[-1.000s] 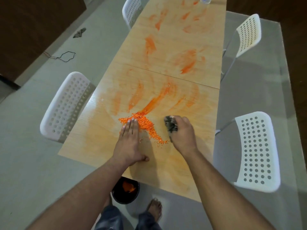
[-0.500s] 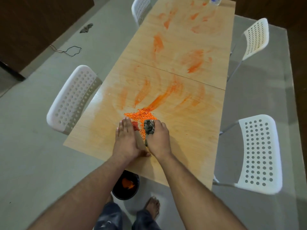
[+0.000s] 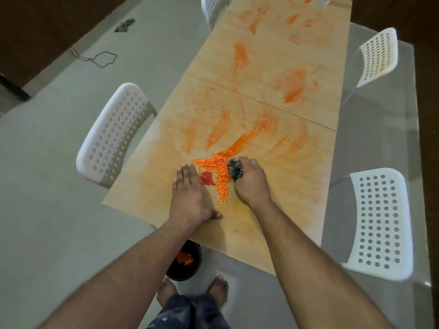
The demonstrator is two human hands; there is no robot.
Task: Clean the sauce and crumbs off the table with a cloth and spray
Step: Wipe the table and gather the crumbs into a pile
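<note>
Here, orange crumbs [image 3: 217, 170] heaped (one red sauce blob [image 3: 207, 178]), right hand [image 3: 251, 184] fingers clutching grey cloth [image 3: 235, 169], left hand [image 3: 188, 198] flat, fingers together.

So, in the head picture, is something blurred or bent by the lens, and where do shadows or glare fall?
Head view: the wide lens bows the table edges and chairs near the frame sides; the forearms and floor at the bottom look soft, while the crumbs stay fairly sharp; soft light, a faint shadow beside the left hand; mild sheen on the floor by the right chairs.

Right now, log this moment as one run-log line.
left hand: flat on table | right hand: grips cloth against crumbs | sauce smears: remain
</note>
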